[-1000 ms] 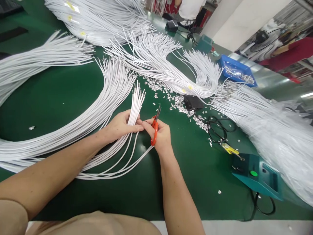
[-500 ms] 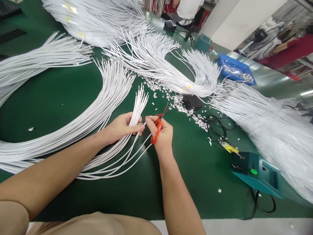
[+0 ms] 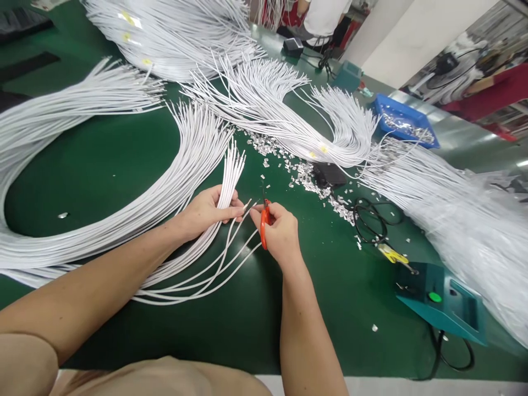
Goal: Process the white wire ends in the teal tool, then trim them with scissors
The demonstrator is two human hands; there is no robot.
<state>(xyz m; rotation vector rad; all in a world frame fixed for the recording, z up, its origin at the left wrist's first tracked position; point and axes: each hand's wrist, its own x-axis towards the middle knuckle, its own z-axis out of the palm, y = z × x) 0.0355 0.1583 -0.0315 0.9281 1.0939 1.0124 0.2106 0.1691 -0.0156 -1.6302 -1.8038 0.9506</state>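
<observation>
The left hand (image 3: 212, 212) grips a small bundle of white cables (image 3: 229, 187) above the green bench (image 3: 223, 335), tips pointing away; the right hand (image 3: 282, 234), curled around red-handled scissors (image 3: 264, 223), lies just beside, loose cables (image 3: 177, 301) running toward it.

In my head view, my left hand (image 3: 208, 212) grips a small bunch of white wires (image 3: 230, 179) over a green table (image 3: 350, 308), while my right hand (image 3: 280, 228) holds red-handled scissors (image 3: 264, 228) just beside loose wire ends (image 3: 248, 203). Thick wire bundles (image 3: 136, 206) curve at left; silvery scraps (image 3: 304, 177) litter the tabletop beyond; a blue tray (image 3: 398, 107) and a teal machine (image 3: 447, 313) sit at right, near a red-sleeved person (image 3: 490, 91) farther off.
</observation>
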